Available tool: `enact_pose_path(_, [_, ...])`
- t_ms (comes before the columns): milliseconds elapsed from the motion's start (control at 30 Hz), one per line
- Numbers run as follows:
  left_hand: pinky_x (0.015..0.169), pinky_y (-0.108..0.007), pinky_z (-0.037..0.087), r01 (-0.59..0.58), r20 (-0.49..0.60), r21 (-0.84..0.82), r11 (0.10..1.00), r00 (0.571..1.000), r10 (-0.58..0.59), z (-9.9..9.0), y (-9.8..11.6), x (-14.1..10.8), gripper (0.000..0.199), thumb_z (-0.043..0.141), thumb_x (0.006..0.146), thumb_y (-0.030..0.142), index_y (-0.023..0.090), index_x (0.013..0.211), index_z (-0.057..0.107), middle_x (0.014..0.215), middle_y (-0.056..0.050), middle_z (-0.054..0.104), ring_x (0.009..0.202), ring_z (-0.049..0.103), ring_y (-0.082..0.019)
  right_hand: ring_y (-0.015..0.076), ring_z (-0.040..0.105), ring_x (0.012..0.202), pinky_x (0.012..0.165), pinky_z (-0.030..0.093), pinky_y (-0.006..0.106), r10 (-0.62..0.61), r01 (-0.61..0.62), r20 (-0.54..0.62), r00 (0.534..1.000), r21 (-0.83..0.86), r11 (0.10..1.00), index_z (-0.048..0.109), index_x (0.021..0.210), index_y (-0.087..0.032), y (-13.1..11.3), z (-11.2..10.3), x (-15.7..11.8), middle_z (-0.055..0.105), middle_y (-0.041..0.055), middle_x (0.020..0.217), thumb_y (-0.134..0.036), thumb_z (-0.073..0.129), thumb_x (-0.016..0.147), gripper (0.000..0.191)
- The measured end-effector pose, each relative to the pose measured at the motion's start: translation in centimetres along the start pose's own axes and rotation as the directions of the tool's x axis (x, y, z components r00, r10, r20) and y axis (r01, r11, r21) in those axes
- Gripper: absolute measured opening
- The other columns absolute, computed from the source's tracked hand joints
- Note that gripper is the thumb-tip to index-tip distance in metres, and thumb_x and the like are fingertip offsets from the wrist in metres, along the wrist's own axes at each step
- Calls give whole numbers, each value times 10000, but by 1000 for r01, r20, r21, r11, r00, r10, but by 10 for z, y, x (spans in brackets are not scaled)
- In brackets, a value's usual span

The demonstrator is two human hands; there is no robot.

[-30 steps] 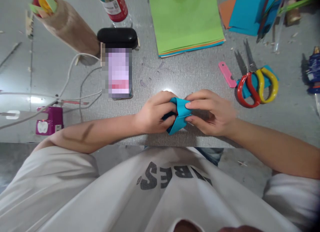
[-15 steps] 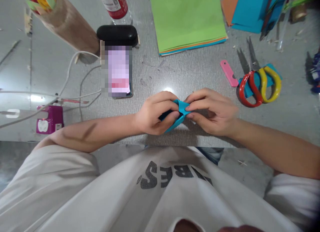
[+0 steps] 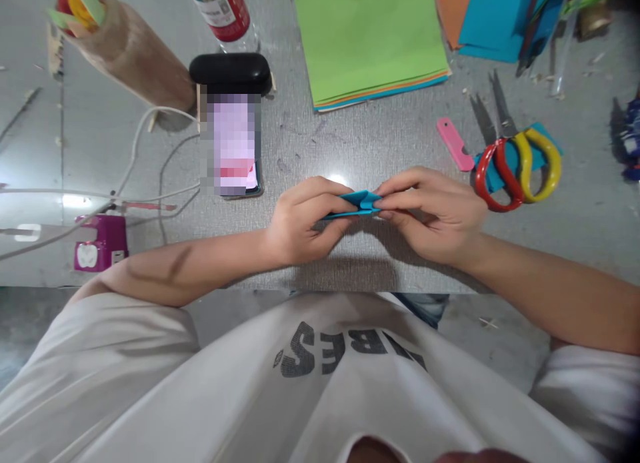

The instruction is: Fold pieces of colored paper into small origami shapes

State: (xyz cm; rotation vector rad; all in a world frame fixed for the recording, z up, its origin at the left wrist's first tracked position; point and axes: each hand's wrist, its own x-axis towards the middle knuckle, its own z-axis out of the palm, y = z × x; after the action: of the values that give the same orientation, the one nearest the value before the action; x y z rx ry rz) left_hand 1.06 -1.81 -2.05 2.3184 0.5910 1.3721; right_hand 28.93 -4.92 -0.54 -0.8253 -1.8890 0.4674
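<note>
A small folded piece of blue paper [image 3: 364, 200] is held between both hands, just above the table near its front edge. My left hand [image 3: 313, 220] grips its left part, with fingers on the far side and the thumb on the near side. The right end is pinched by my right hand [image 3: 433, 213] between thumb and fingertips. Folded layers show edge-on in the gap between the hands. My fingers hide both ends of the paper.
Scissors [image 3: 515, 170] with red and yellow handles lie at right beside a pink folding blade [image 3: 455, 144]. Coloured paper sheets [image 3: 373, 43] are stacked at the back. A phone [image 3: 233, 146], black case [image 3: 230, 73], bottle [image 3: 223, 13], cables and purple charger [image 3: 103, 242] stand left.
The blue paper has tilted and its open pocket has flattened, so it now shows as a narrow, edge-on shape. Both hands keep hold of it and have shifted slightly.
</note>
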Motion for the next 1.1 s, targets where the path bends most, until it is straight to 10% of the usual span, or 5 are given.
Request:
enact_pose_path(300, [870, -301, 744, -1, -27, -24, 1000, 1000, 0, 0, 3, 4, 106, 880, 1100, 162, 230, 1180, 863, 1156, -79, 960, 991, 933, -198, 259, 917, 1061, 942, 780, 432, 69, -75, 97, 993, 58, 996, 982, 1236, -365, -1, -4, 5, 937, 39, 1265, -275, 937, 1124, 150])
enact_pose_path(800, [800, -279, 700, -14, -85, -76, 997, 996, 8, 6, 5, 3, 125, 956, 1105, 251, 248, 1157, 842, 1086, -51, 950, 916, 909, -173, 211, 858, 776, 668, 656, 359, 8, 1, -133, 991, 68, 998, 959, 1380, -375, 0, 10, -1, 940, -10, 1011, -309, 984, 1097, 291])
enact_pose_path(1100, [794, -313, 728, 53, -45, -97, 994, 997, -58, 5, 9, 2, 135, 998, 1085, 278, 260, 1126, 871, 1069, -55, 962, 926, 935, -208, 217, 780, 714, 615, 609, 401, 12, -12, -28, 1000, -7, 1000, 952, 1149, -379, -3, 8, 2, 873, -1, 900, -346, 867, 1191, 101])
